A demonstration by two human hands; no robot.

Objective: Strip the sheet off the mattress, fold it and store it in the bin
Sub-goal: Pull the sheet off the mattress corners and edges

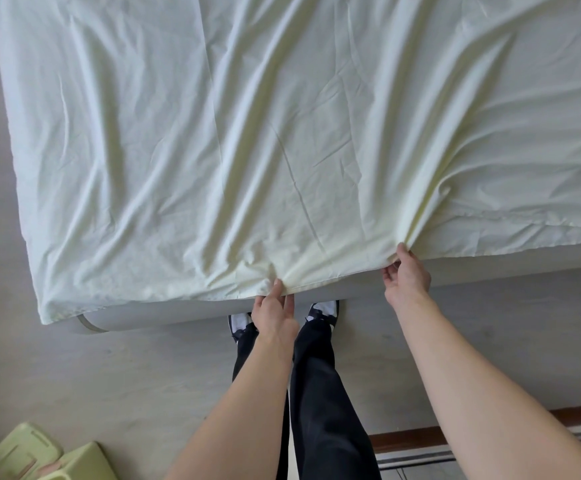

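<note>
Floor [109,368]: grey, under my shoes.
Sheet [247,133]: pale, wrinkled, covering the mattress [490,268].
Left hand [275,313]: I pinch the sheet's near edge.
Right hand [407,275]: pinching that same edge.

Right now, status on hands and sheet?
Left hand and right hand each pinch the sheet at its near edge. Sheet covers the mattress. Nothing in the way.

— Inspector, what is the person wearing on the arms?

— Nothing is showing there: both forearms [247,403] are appearing bare, with no sleeves, watch or rings visible on the left hand [275,315] or right hand [407,278].

— And below?

— Black trousers [320,386] are hanging straight-legged, and black-and-white sneakers [323,310] are showing beneath them.
</note>
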